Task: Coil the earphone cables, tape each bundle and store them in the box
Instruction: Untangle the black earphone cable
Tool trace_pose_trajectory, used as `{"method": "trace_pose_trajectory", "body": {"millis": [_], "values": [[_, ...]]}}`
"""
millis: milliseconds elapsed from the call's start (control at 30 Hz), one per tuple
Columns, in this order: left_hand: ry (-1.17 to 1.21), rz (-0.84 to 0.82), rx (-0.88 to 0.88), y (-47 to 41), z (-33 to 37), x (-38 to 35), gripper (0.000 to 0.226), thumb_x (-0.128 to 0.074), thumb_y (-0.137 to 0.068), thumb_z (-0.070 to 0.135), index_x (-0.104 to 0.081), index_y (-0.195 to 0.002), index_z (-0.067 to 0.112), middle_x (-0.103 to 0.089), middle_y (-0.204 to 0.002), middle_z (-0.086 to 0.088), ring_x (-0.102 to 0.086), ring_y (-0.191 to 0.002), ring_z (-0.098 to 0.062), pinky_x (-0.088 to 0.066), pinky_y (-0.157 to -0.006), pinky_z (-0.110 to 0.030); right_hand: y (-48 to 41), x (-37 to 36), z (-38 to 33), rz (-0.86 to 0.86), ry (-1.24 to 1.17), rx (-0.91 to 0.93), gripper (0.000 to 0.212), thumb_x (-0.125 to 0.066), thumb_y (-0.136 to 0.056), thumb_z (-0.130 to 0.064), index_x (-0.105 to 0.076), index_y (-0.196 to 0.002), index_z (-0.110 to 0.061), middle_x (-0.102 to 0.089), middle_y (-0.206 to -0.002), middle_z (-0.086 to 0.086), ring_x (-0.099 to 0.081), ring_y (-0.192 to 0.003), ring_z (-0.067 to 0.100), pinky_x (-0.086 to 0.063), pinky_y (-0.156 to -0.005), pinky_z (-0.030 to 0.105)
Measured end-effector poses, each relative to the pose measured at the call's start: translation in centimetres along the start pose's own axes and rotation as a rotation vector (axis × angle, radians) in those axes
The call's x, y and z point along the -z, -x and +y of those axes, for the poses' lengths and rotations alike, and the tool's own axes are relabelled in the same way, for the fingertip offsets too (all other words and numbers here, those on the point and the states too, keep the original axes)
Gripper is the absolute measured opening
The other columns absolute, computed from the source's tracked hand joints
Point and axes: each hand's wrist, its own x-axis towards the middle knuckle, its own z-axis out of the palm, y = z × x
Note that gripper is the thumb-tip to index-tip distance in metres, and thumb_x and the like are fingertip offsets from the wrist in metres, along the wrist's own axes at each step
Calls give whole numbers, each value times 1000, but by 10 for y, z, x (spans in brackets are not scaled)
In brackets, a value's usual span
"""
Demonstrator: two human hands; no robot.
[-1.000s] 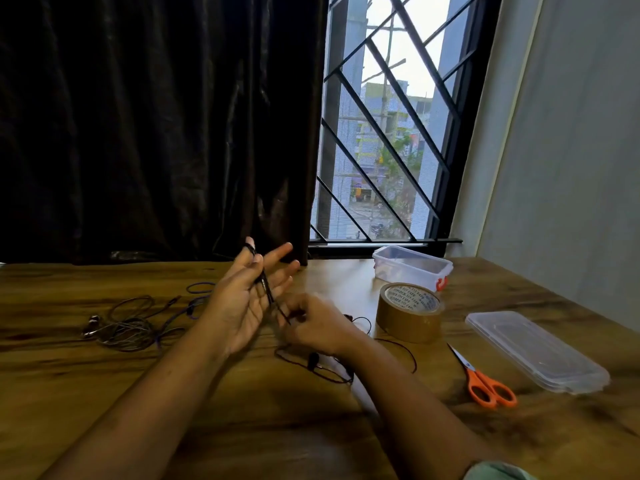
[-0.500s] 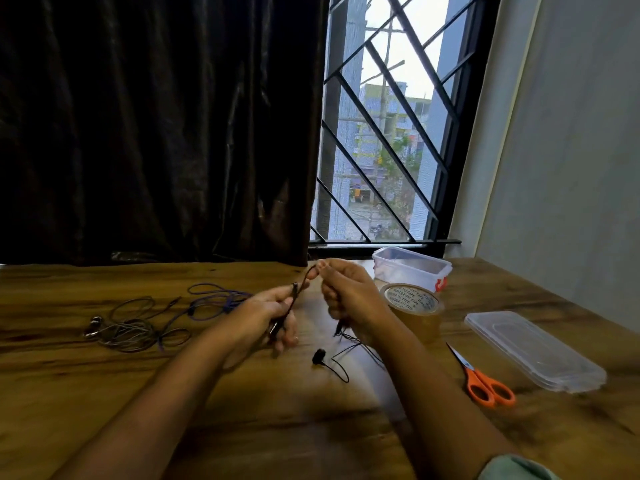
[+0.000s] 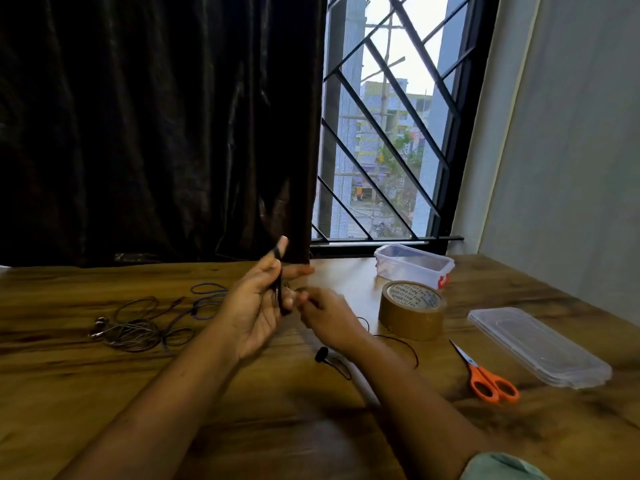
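Coiling is under way on the first set only: the black earphone cable (image 3: 278, 289) is being wound in turns over the fingers of the left hand (image 3: 254, 306), while its loose tail (image 3: 398, 341) and one earbud (image 3: 321, 355) are lying on the wooden table (image 3: 242, 427) at about 5 o'clock from that hand. Nothing is taped yet, by my reading. The roll of brown packing tape (image 3: 411, 309) is sitting flat at 3 o'clock of the hands, and the orange-handled scissors (image 3: 485, 374) are resting near it at 4 o'clock. The clear plastic box (image 3: 414, 266) is standing open at 1 o'clock and is appearing empty; its lid (image 3: 538, 346) is lying apart at the far right. A tangle of further earphone cables (image 3: 145, 323) is waiting uncoiled at 9 o'clock.

The left hand is being held upright, palm showing, fingers loosely spread, with the cable crossing the index finger and running down the palm. The right hand (image 3: 329, 315), blurred, is curling closed just beside it and appears to be pinching the cable; the exact grip is not discernible.
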Motion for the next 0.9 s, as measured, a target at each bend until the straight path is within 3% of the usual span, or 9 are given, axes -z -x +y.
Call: {"method": "trace_pose_trajectory", "body": {"millis": [100,200,300,367,400,500,567,767,900], "values": [[-41,145,-143,-4,4,11,43,-25,-103,16,-33,-142,30,-75,-86,-1,-67,-58,-13,-54,-51,-26,2,-11,-7,-139,61,57,24,-44,-100,-30,-56,-80,-31,-57,-73,-8,-53,-63,8,-41,-56,18],[-243,237,-208,-6,3,21,47,-24,-104,16,-22,-148,31,-73,-97,-3,-71,-76,-14,-54,-74,-29,2,-11,-9,-248,188,117,17,-45,-99,-35,-55,-87,-29,-54,-69,-10,-50,-59,3,-37,-54,18],[-557,221,-222,-4,0,17,48,-26,-103,11,-19,-147,29,-67,-105,-5,-65,-88,-3,-47,-71,-14,1,-1,-9,-184,325,207,20,-47,-98,-33,-64,-96,-22,-61,-72,-11,-56,-62,4,-41,-58,20],[-658,173,-163,-3,-3,12,48,-29,-102,7,-23,-144,28,-62,-94,2,-62,-76,7,-44,-59,-3,1,10,-9,-33,349,298,21,-49,-97,-28,-68,-102,-18,-68,-82,-4,-59,-68,7,-44,-62,22],[-665,132,-100,-2,-6,10,48,-30,-101,6,-26,-144,27,-60,-90,1,-63,-69,5,-45,-56,-4,1,16,-9,31,324,334,19,-52,-96,-25,-69,-100,-17,-67,-81,-5,-57,-67,3,-41,-61,18],[-643,-58,107,0,-14,7,42,-31,-101,8,-37,-141,21,-60,-64,-9,-61,-56,-20,-52,-55,-32,2,32,-10,143,278,361,8,-64,-90,-25,-68,-90,-18,-52,-64,-17,-51,-61,-5,-33,-56,7],[-597,-94,189,3,-14,6,32,-31,-102,11,-49,-126,22,-55,-53,-9,-55,-52,-24,-48,-57,-37,0,38,-6,222,187,350,6,-71,-84,-24,-67,-81,-20,-49,-59,-18,-51,-63,-2,-33,-55,9],[-332,-181,289,14,-5,-1,36,-30,-101,18,-64,-111,20,-39,-49,-4,-36,-38,-11,-54,-59,-33,-10,38,12,426,-14,230,18,-74,-81,-23,-62,-71,-34,-56,-71,-11,-52,-68,3,-36,-59,11],[-216,-181,223,12,-5,-7,37,-31,-100,19,-62,-119,18,-38,-47,-2,-35,-34,-9,-50,-51,-27,-12,38,21,477,25,150,11,-68,-86,-29,-64,-76,-33,-59,-75,-11,-53,-71,-1,-36,-58,10]]}}
